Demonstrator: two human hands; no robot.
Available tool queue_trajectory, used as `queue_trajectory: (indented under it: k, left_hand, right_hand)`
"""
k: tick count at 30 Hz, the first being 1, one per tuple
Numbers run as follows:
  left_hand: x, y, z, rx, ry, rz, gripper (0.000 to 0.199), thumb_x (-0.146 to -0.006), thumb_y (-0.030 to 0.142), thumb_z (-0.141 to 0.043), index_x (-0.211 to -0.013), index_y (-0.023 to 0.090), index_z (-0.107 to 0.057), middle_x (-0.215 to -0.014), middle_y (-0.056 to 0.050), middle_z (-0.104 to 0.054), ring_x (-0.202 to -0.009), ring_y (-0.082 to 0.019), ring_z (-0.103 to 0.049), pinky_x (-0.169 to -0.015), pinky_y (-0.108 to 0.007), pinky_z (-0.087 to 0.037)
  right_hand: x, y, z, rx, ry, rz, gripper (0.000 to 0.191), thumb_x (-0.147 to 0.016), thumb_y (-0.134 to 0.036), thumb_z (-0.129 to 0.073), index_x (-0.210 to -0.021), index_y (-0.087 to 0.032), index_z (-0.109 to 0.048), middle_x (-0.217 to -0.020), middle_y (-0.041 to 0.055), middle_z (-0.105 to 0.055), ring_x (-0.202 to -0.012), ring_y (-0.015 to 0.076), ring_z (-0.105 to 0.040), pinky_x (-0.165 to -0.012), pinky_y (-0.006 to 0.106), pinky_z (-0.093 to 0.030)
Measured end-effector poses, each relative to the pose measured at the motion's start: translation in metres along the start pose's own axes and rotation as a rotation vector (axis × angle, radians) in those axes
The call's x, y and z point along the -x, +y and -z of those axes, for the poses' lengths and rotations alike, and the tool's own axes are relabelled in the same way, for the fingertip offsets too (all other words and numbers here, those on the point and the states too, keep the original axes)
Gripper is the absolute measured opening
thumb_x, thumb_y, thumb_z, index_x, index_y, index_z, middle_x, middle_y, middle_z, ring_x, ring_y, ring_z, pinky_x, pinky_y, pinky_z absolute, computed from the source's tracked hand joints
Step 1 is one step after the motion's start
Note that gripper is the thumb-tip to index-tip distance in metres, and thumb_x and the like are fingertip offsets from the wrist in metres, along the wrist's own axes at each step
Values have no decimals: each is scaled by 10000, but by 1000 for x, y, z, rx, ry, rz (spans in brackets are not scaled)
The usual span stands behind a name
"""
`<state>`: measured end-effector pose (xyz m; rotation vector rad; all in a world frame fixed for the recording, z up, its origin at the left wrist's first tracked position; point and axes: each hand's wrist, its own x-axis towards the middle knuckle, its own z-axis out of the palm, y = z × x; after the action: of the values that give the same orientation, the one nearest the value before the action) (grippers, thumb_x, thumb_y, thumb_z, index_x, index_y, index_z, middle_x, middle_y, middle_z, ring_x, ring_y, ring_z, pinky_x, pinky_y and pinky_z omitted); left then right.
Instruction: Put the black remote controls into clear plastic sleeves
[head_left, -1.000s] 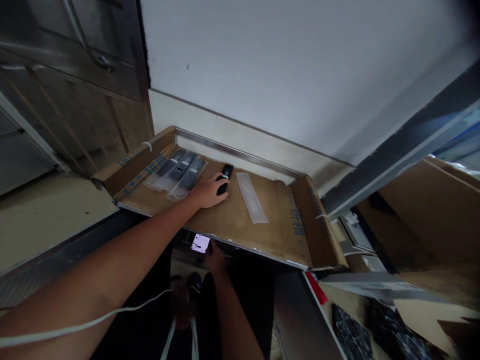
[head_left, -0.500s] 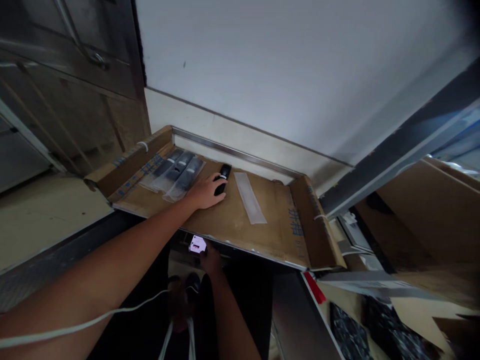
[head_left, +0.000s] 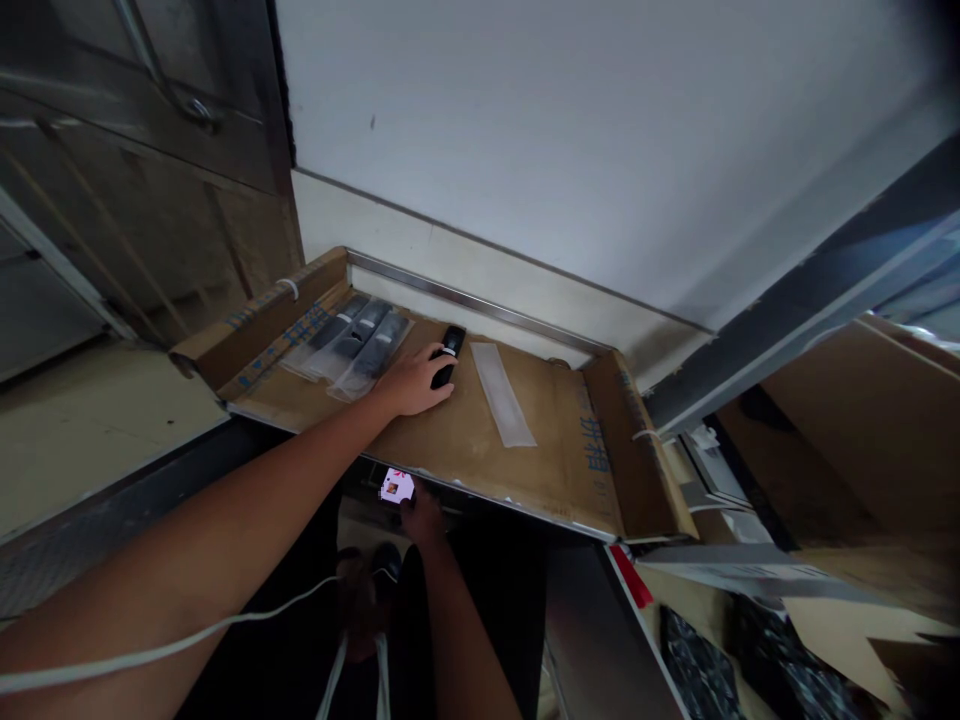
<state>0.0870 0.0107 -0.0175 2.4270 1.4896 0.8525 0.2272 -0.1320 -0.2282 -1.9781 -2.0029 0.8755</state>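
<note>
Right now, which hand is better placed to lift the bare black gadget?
Probably the left hand: its fingers curl around the black gadget on the cardboard. The right hand is below the cardboard's near edge, holding what looks like a lit phone.

It looks like a workshop: cardboard-lined worktop (head_left: 442, 440), large carton (head_left: 832, 430), metal door (head_left: 221, 60).

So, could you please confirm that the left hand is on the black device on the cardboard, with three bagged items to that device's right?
Not quite: the head view shows the three bagged items to the left of the black device, not to its right. The left hand is indeed on that device on the cardboard.
</note>
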Motion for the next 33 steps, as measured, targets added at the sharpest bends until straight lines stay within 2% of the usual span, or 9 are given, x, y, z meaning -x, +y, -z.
queue_trajectory:
  k: [4, 10, 14, 18, 22, 25, 30, 33]
  left_hand:
    - [0, 1, 0, 0, 5, 0, 441, -897, 427, -594, -1316, 291, -611, -1486, -69, -472, -1241, -291, -584, -1100, -462, -457]
    - [0, -1, -2, -2, 5, -3, 452, -892, 427, -602, -1322, 285, -610, -1486, -74, -468, -1262, -295, -572, -1109, -461, -450]
    - [0, -1, -1, 2, 0, 4, 456, -891, 425, -602, -1325, 287, -610, -1486, -77, -466, -1235, -301, -585, -1097, -476, -456]
    - [0, 0, 0, -3, 6, 2, 446, -900, 432, -592, -1324, 296, -605, -1483, -65, -472, -1232, -290, -590, -1083, -457, -470]
    - [0, 0, 0, -11, 13, -9, 439, -898, 425, -597, -1316, 288, -610, -1473, -66, -483, -1232, -289, -592, -1093, -453, -464]
    - [0, 0, 0, -11, 7, -9, 443, -898, 423, -596, -1319, 285, -607, -1475, -69, -482, -1224, -291, -597, -1086, -456, -469]
    - [0, 1, 1, -4, 8, -3, 437, -900, 423, -592, -1315, 289, -607, -1478, -70, -475, -1238, -291, -590, -1087, -454, -469]
    - [1, 1, 1, -7, 0, -3, 443, -905, 430, -588, -1321, 282, -606, -1487, -71, -472, -1246, -291, -586, -1091, -452, -469]
  right_hand:
    - [2, -2, 2, 25, -82, 24, 615, -897, -217, -541, -1504, -300, -498, -1197, 68, -756, -1075, 245, -703, -974, 340, -497]
    - [2, -1, 2, 59, -60, 16, 548, -927, -226, -502, -1467, -306, -551, -1193, 84, -757, -1101, 258, -692, -1000, 357, -480]
    - [1, -2, 0, 53, -43, 36, 569, -929, -244, -504, -1495, -303, -512, -1185, 79, -756, -1072, 255, -692, -953, 344, -493]
    - [-1, -6, 0, 58, -90, 58, 569, -953, -250, -460, -1519, -316, -473, -1110, 59, -773, -989, 232, -712, -907, 328, -502]
    - [-4, -8, 0, 60, -68, 57, 505, -971, -220, -415, -1448, -283, -567, -1106, 67, -777, -989, 214, -711, -928, 306, -491]
    - [-6, -7, 0, 58, -31, 4, 439, -978, -215, -413, -1345, -225, -653, -1156, 103, -763, -1047, 229, -705, -965, 314, -484]
    - [-13, 2, -3, -35, 46, -219, 404, -988, -296, -471, -1288, -115, -674, -1147, 192, -748, -1073, 289, -717, -947, 356, -516]
    - [-19, 8, -7, -95, 57, -216, 390, -1005, -290, -443, -1242, -130, -709, -1184, 170, -747, -1125, 268, -708, -971, 331, -512]
